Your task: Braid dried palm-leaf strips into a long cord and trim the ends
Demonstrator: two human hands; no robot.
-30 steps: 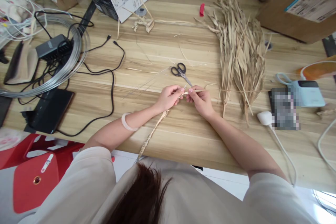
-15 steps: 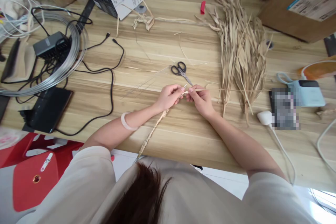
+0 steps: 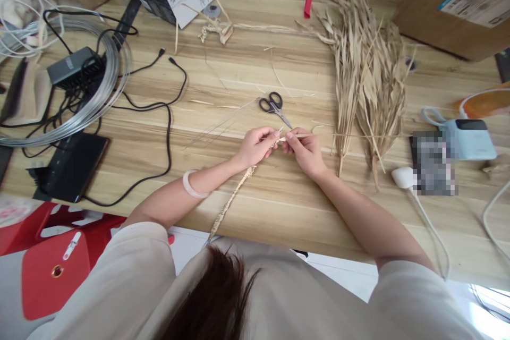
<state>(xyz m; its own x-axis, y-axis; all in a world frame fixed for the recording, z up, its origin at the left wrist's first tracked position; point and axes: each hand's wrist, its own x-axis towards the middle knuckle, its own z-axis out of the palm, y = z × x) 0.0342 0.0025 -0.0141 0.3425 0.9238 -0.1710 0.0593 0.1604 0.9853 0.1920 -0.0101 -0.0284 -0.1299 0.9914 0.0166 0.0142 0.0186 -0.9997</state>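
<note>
My left hand (image 3: 255,147) and my right hand (image 3: 305,151) meet over the middle of the wooden table (image 3: 279,196), both pinched on the top end of a plaited straw braid (image 3: 233,199). The braid runs down and left from my fingers to the table's near edge. A thin loose strand (image 3: 350,136) leads right from my right fingers toward the pile of dried leaves (image 3: 364,71). Black scissors (image 3: 273,107) lie just beyond my hands.
A coil of wire (image 3: 99,101), black cables and a black box (image 3: 74,167) fill the left side. Cardboard boxes (image 3: 450,2) stand at the back. A phone (image 3: 434,162), a white charger (image 3: 402,177) and a pale blue device (image 3: 464,139) lie right. A red stool (image 3: 56,271) is below left.
</note>
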